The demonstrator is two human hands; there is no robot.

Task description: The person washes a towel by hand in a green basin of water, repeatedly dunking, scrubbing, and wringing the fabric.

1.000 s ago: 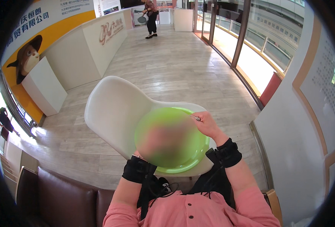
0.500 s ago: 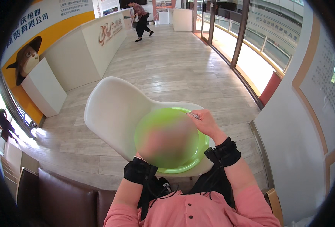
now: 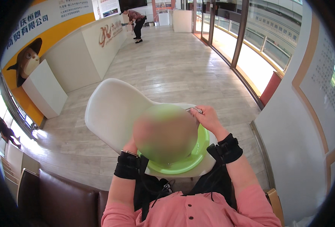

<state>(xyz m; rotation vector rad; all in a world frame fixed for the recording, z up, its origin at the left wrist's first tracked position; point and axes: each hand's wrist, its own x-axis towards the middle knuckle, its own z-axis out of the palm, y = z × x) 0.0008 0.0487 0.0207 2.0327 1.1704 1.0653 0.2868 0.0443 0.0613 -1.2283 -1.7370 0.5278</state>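
A round green plate (image 3: pixel 198 150) lies on the seat of a white plastic chair (image 3: pixel 110 109) right in front of me. A blurred patch hides most of the plate's middle. My right hand (image 3: pixel 209 119) is at the plate's far right rim, pinching a thin metal utensil (image 3: pixel 194 110) that points left. My left hand (image 3: pixel 130 145) is at the plate's near left edge; only its base shows above the black wrist strap, and its fingers are hidden by the blur. Both wrists wear black straps.
A brown leather seat (image 3: pixel 58 200) is under me at the lower left. A white pedestal (image 3: pixel 44 90) and a long white counter (image 3: pixel 84 49) line the left wall. Glass doors (image 3: pixel 250 49) run along the right. A person (image 3: pixel 135 20) bends over far away on the wooden floor.
My right hand shifted slightly along the plate's far rim, still holding the utensil. The distant person walked left to the counter and bent over.
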